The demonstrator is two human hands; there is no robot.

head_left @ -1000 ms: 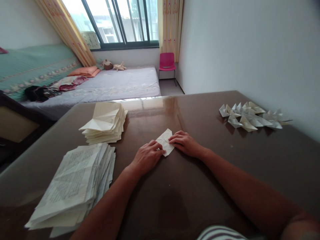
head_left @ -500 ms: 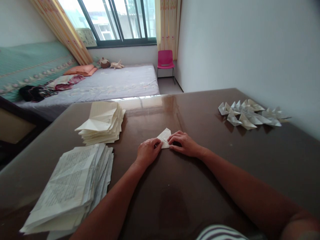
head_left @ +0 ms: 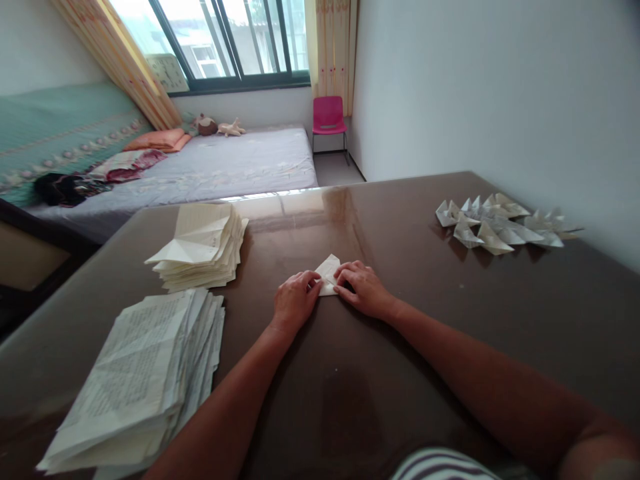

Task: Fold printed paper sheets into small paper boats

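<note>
The left hand (head_left: 295, 298) pinches the left edge of the paper (head_left: 328, 279) between thumb and curled fingers, while the right hand (head_left: 364, 288) pinches its right edge, thumb low and fingers arched above. From the left, a printed stack (head_left: 135, 360) lies on the desk (head_left: 425, 373) beside the left forearm, with a cream stack (head_left: 200, 247) just beyond it. The paper rests on the desk between the hands, its pointed end facing away from the body and its straight edge nearer. To fold it well, the layers should be matched at the edges and corners before any firm pressure; one hand is best used to anchor them while the other runs the crease outward, since a thick, small fold could slip askew or spring open. Well to the right, pointed folded papers (head_left: 495, 227) sit in a cluster.
</note>
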